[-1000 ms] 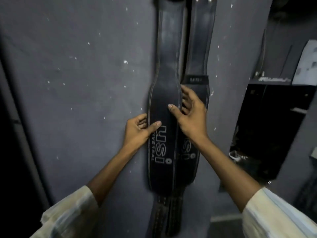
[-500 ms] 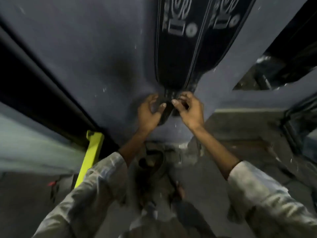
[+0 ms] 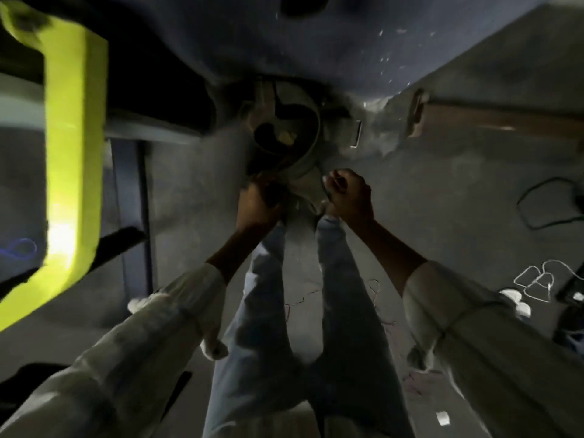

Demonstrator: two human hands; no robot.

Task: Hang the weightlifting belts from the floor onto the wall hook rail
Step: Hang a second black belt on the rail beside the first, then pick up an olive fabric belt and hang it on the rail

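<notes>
Picking up the next belt at the wall's foot

The floor (image 3: 442,191) meets the wall (image 3: 316,42) just beyond the coiled belt (image 3: 294,134). Left hand (image 3: 256,203) and right hand (image 3: 347,197) curl on its near edge, blurred. Lift it straight up, I judge: yellow frame (image 3: 66,137) crowds left, cords (image 3: 537,279) right.

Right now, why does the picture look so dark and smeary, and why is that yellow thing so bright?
In the head view the room is dim; the grey floor and the coiled pale leather belt are blurred, seemingly by camera motion; the wide lens bends the bright yellow metal frame, which glares near its lower part; both hands, left hand and right hand, are shadowed and soft.
</notes>
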